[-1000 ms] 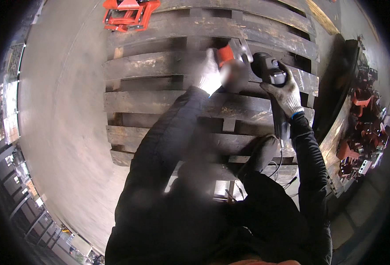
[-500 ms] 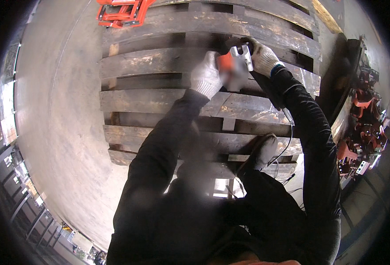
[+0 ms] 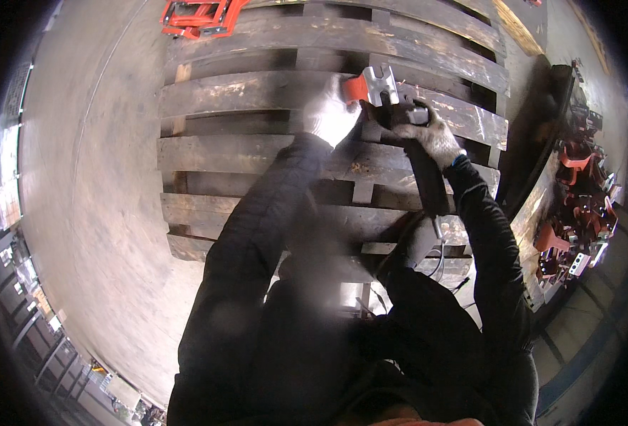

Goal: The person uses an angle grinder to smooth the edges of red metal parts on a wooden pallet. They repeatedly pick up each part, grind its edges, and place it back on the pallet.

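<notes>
Orange-and-silver bracket (image 3: pixel 369 86) gripped by left hand (image 3: pixel 333 113); right hand (image 3: pixel 428 131) clasps black power tool (image 3: pixel 422 167) over pallet (image 3: pixel 257 153).

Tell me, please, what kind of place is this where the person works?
Probably a metalworking workshop or factory floor. A worn wooden pallet serves as the work surface on bare concrete, red-painted metal parts are piled at the right, and the gloved hands hold a small red and bare metal bracket against a dark power tool.
</notes>
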Action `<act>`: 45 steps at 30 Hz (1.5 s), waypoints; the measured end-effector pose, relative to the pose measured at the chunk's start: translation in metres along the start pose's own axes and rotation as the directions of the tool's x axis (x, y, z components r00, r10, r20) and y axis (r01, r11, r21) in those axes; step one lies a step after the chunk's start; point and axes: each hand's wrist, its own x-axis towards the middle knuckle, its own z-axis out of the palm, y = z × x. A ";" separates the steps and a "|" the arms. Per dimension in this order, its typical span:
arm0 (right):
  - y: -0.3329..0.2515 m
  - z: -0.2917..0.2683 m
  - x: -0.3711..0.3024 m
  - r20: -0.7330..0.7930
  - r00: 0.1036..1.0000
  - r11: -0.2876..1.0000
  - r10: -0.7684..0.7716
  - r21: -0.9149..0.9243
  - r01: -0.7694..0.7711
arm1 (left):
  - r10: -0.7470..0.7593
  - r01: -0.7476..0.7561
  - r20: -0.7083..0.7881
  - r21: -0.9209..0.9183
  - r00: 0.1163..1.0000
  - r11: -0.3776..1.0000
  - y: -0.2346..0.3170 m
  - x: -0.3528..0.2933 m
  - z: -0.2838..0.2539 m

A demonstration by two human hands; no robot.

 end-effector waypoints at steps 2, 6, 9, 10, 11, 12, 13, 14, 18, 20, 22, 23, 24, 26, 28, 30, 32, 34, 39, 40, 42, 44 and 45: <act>0.000 0.006 -0.021 -0.017 0.997 0.991 0.069 0.119 -0.066 | 0.067 -0.068 -0.051 -0.025 0.996 0.997 -0.005 0.000 0.005; -0.040 0.025 -0.061 -0.131 0.944 0.915 0.304 0.317 -0.251 | 0.017 -0.016 -0.007 0.098 1.000 0.995 -0.003 -0.001 0.001; -0.018 0.026 -0.061 -0.215 0.954 0.975 0.211 0.113 -0.190 | 0.001 -0.001 -0.003 0.161 1.000 0.987 -0.001 0.001 0.003; -0.014 0.028 -0.061 -0.247 0.957 0.988 0.151 0.000 -0.156 | 0.009 -0.005 -0.021 0.175 1.000 0.984 0.000 0.002 0.005; -0.028 0.037 -0.063 -0.272 0.958 0.986 0.087 -0.112 -0.122 | 0.017 -0.010 -0.038 0.192 0.999 0.981 0.002 0.002 0.006; -0.035 0.041 -0.063 -0.290 0.957 0.971 0.021 -0.223 -0.089 | 0.020 -0.014 -0.026 0.211 0.999 0.977 0.002 0.004 0.006; -0.026 0.043 -0.060 -0.280 0.959 0.949 -0.043 -0.312 -0.048 | 0.023 -0.019 -0.014 0.231 1.000 0.973 0.002 0.005 0.006; -0.027 0.047 -0.058 -0.271 0.957 0.917 -0.107 -0.398 -0.010 | 0.025 -0.025 0.000 0.249 1.000 0.968 0.003 0.005 0.006; -0.034 0.050 -0.049 -0.224 0.974 0.814 0.033 -0.559 -0.157 | 0.049 -0.045 -0.012 0.218 0.999 0.975 0.004 0.004 0.004; -0.029 0.049 -0.047 -0.211 0.977 0.815 0.015 -0.564 -0.135 | 0.034 -0.035 0.007 0.218 0.999 0.975 0.006 0.004 0.002; -0.019 0.044 -0.047 -0.206 0.978 0.836 -0.040 -0.542 -0.080 | 0.024 -0.021 -0.011 0.219 1.000 0.976 0.008 0.003 0.002; -0.020 0.043 -0.049 -0.236 0.971 0.844 -0.030 -0.526 -0.102 | 0.017 -0.012 -0.021 0.218 1.000 0.976 0.008 0.002 0.003; -0.022 0.042 -0.051 -0.266 0.964 0.852 -0.019 -0.509 -0.123 | 0.024 -0.019 -0.021 0.212 1.000 0.977 0.008 0.002 0.004; -0.016 0.037 -0.052 -0.324 0.946 0.866 -0.001 -0.473 -0.161 | 0.038 -0.032 -0.024 0.203 0.999 0.979 0.009 0.002 0.003; -0.004 0.028 -0.051 -0.355 0.935 0.877 0.001 -0.449 -0.171 | 0.055 -0.045 -0.046 0.182 0.997 0.982 0.010 0.000 0.003; -0.009 0.027 -0.049 -0.367 0.928 0.889 -0.057 -0.441 -0.120 | 0.060 -0.051 -0.046 0.174 0.997 0.983 0.011 0.000 0.000; -0.018 0.026 -0.044 -0.371 0.920 0.880 -0.127 -0.471 -0.069 | 0.050 -0.045 -0.026 0.179 0.998 0.983 0.012 0.001 -0.001; -0.034 0.030 -0.029 -0.369 0.907 0.845 -0.206 -0.534 -0.025 | 0.071 -0.059 -0.053 0.209 0.996 0.976 0.011 0.001 0.004; -0.062 0.040 0.022 -0.284 0.951 0.718 -0.122 -0.687 -0.113 | 0.078 -0.065 -0.055 0.200 0.995 0.978 0.013 0.000 0.002; -0.070 0.042 0.029 -0.298 0.954 0.717 -0.035 -0.672 -0.184 | 0.068 -0.059 -0.042 0.201 0.997 0.978 0.013 0.001 0.002; -0.092 0.044 0.030 -0.150 0.989 0.624 -0.006 -0.773 -0.114 | 0.058 -0.051 -0.032 0.203 0.998 0.978 0.012 0.001 0.002; -0.101 0.045 0.031 -0.108 0.994 0.605 0.017 -0.790 -0.096 | 0.068 -0.060 -0.032 0.198 0.997 0.978 0.012 0.001 0.002; -0.101 0.045 0.031 -0.123 0.992 0.619 0.029 -0.777 -0.115 | 0.078 -0.067 -0.046 0.204 0.996 0.977 0.011 0.001 0.003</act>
